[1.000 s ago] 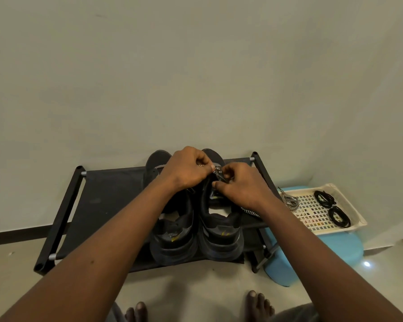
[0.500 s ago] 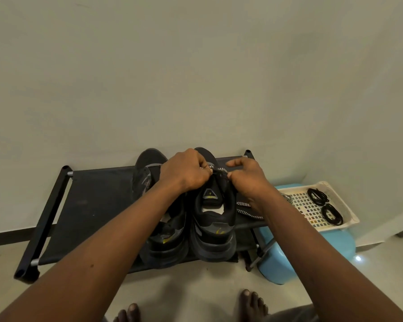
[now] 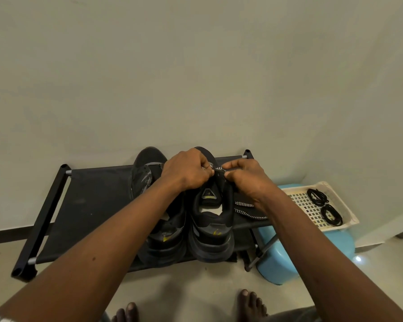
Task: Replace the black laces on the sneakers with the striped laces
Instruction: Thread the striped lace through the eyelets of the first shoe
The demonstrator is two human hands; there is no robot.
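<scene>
Two black sneakers stand side by side on a black shoe rack [image 3: 91, 201], heels toward me. Over the right sneaker [image 3: 211, 219], my left hand [image 3: 186, 169] and my right hand [image 3: 247, 180] both pinch a black-and-white striped lace [image 3: 218, 168] near the front eyelets. The lace's loose length [image 3: 247, 209] trails off the shoe's right side across the rack. The left sneaker [image 3: 154, 182] is partly hidden under my left forearm. Two coiled black laces [image 3: 323, 205] lie in a cream basket [image 3: 349, 217] at the right.
The basket sits on a blue plastic stool [image 3: 289, 263] just right of the rack. A plain wall stands right behind the rack. My bare feet [image 3: 251, 303] are on the tiled floor in front.
My right hand has shifted up and toward the toe, pulling the striped lace across to meet my left hand. The view has drifted slightly, shifting the rack and the basket in the frame.
</scene>
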